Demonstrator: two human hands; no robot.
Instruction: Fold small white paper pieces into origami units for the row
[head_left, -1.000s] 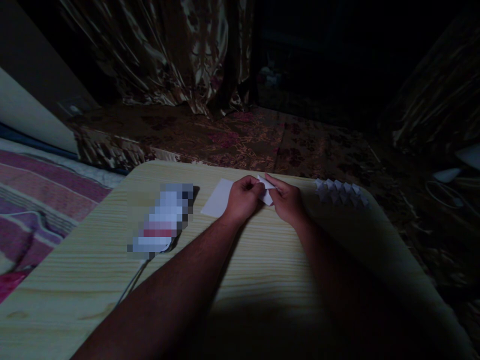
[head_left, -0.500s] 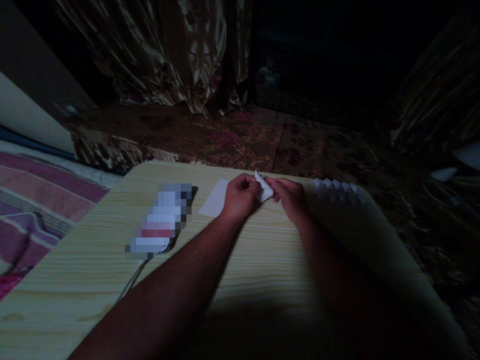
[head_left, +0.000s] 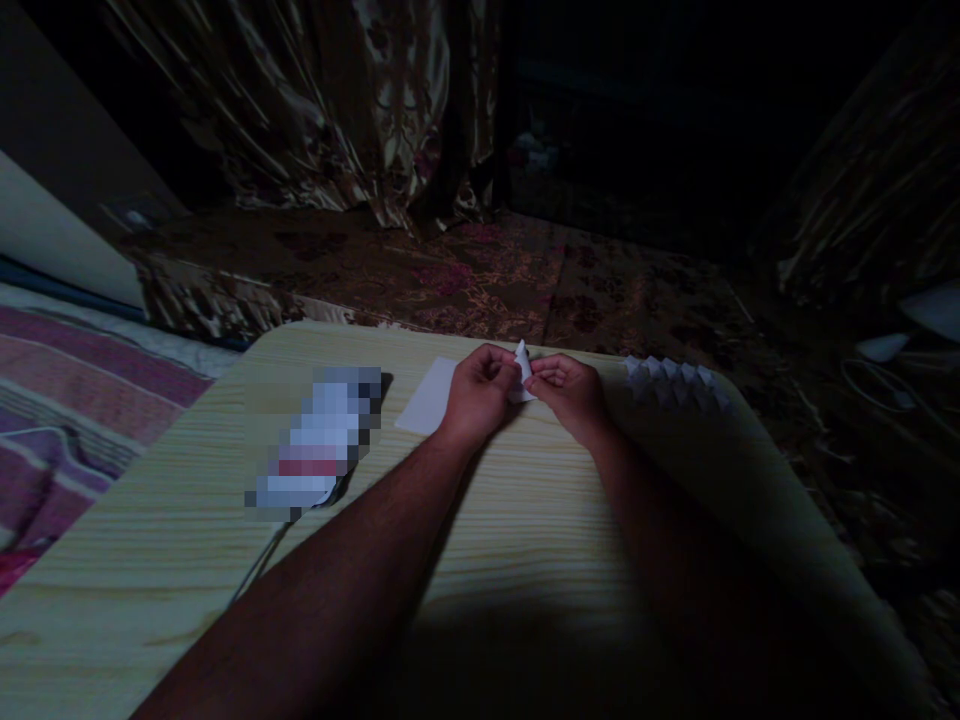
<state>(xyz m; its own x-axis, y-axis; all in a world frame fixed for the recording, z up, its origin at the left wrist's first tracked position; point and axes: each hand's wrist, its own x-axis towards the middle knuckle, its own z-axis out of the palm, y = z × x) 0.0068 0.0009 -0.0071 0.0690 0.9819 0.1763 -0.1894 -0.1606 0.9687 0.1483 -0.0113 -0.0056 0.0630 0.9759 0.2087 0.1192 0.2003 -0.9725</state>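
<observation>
The left hand and the right hand meet near the far edge of the wooden tabletop, both closed narrowly on a small piece of folded paper. It sits between them, one pointed end standing up above the fingers; the rest is partly hidden. Flat white paper lies just left of the left hand, which covers part of it. Well to the right, near the far corner, folded white pieces stand in close rows. On the left lies a pixelated object, with a pale cable running from its near end.
</observation>
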